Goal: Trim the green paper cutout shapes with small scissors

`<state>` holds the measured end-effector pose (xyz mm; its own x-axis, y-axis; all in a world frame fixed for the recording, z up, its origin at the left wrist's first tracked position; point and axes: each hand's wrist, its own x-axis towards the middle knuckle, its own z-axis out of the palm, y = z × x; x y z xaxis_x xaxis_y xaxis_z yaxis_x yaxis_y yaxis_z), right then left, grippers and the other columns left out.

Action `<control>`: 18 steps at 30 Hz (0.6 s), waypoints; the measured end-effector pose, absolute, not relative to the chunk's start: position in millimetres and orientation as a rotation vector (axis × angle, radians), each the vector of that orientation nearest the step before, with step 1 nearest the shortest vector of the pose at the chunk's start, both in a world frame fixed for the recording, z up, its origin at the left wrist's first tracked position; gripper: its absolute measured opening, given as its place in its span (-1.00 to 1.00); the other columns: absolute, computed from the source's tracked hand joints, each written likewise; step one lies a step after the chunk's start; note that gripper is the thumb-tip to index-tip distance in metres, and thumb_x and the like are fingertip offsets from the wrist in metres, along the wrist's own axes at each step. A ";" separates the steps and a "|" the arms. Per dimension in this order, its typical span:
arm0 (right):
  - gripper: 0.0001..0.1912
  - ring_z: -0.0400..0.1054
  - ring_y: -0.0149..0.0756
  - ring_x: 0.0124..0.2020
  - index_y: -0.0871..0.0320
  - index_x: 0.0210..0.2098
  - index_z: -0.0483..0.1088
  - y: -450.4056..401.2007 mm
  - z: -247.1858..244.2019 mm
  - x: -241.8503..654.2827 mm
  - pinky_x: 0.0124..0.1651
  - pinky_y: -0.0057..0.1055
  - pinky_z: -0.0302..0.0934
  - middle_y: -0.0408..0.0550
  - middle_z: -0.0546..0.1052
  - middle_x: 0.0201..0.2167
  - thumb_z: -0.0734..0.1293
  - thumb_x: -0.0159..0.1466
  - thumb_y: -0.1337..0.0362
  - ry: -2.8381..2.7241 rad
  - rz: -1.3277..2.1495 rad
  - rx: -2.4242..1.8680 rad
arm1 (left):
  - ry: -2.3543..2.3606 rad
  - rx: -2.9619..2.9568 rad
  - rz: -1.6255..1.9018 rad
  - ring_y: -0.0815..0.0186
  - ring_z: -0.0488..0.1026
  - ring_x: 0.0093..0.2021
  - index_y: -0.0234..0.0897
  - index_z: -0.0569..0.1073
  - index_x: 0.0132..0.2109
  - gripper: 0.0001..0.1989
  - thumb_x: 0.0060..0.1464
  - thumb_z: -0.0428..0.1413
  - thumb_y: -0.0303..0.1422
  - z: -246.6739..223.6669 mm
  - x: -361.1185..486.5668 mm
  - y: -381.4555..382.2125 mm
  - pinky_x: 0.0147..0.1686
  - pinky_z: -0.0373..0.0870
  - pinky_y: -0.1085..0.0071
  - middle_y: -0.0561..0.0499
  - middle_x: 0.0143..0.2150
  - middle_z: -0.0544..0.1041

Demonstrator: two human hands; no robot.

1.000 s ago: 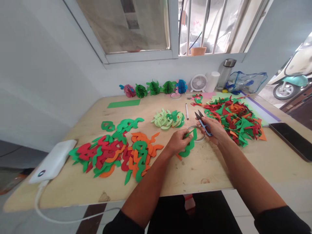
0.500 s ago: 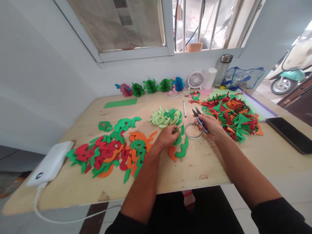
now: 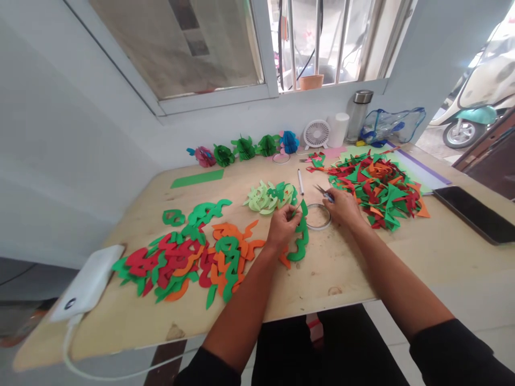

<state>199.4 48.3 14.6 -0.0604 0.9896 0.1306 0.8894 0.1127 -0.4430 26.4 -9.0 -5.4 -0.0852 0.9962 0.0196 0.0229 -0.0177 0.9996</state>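
Observation:
My left hand (image 3: 284, 224) is closed, fingertips pinching a green paper piece (image 3: 304, 207) that stands up from them. Blue-handled thread snips (image 3: 321, 191) are in my right hand (image 3: 344, 207), blades pointing to the far left, low over the table. Between the hands lies a roll of narrow tape (image 3: 319, 227). A wavy green cutout (image 3: 299, 251) rests just below my left hand, beside a partly hidden orange cutout (image 3: 285, 258). Beyond that hand sits a heap of light-green curved cutouts (image 3: 263, 198) with a darker green one on top.
Red, green and orange cutouts (image 3: 173, 257) cover the table's left side. A heap of paper scraps (image 3: 382, 185) lies at right, near a phone (image 3: 477, 213). Folded paper figures (image 3: 244, 147), a small fan (image 3: 316, 134) and a bottle (image 3: 359, 117) line the wall. A white pen (image 3: 300, 181) lies mid-table.
My left hand has lifted a little, raising the green piece upright in its fingertips. My right hand has lowered the snips toward the table, and their blades look closer together. The view has shifted slightly.

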 end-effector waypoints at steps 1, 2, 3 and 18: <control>-0.76 0.37 -0.21 -0.25 0.12 -0.22 0.46 47.5 15.0 199.4 -0.35 -0.42 0.07 0.01 0.55 -0.28 0.25 0.15 0.23 -2.068 0.334 -1.852 | 1.284 1.187 1.288 0.40 0.37 -0.50 -0.29 0.36 -0.47 -0.84 -0.14 0.15 -0.29 -5.4 26.6 -8.7 -0.52 0.25 0.53 0.10 -0.54 0.40; -0.76 0.37 -0.20 -0.25 0.12 -0.23 0.46 46.8 15.3 199.3 -0.36 -0.42 0.06 0.02 0.55 -0.27 0.25 0.16 0.20 -2.122 0.336 -1.870 | 1.288 1.172 1.307 0.40 0.38 -0.49 -0.29 0.36 -0.46 -0.85 -0.13 0.15 -0.30 -5.0 26.7 -8.5 -0.51 0.26 0.53 0.10 -0.54 0.40; -0.75 0.38 -0.19 -0.24 0.12 -0.23 0.46 46.1 15.6 199.1 -0.36 -0.42 0.06 0.03 0.55 -0.27 0.24 0.16 0.18 -2.168 0.343 -1.877 | 1.294 1.150 1.330 0.41 0.39 -0.49 -0.29 0.36 -0.44 -0.85 -0.13 0.14 -0.31 -4.3 26.8 -8.3 -0.50 0.28 0.53 0.09 -0.53 0.41; -0.74 0.39 -0.17 -0.26 0.11 -0.23 0.46 47.2 12.0 201.3 -0.42 -0.42 0.01 0.03 0.55 -0.30 0.24 0.13 0.21 -2.249 0.308 -1.941 | 1.280 1.081 1.289 0.48 0.38 -0.59 -0.24 0.39 0.00 -0.59 -0.06 0.05 -0.46 -6.5 33.5 -13.0 -0.67 0.25 0.61 0.04 -0.40 0.49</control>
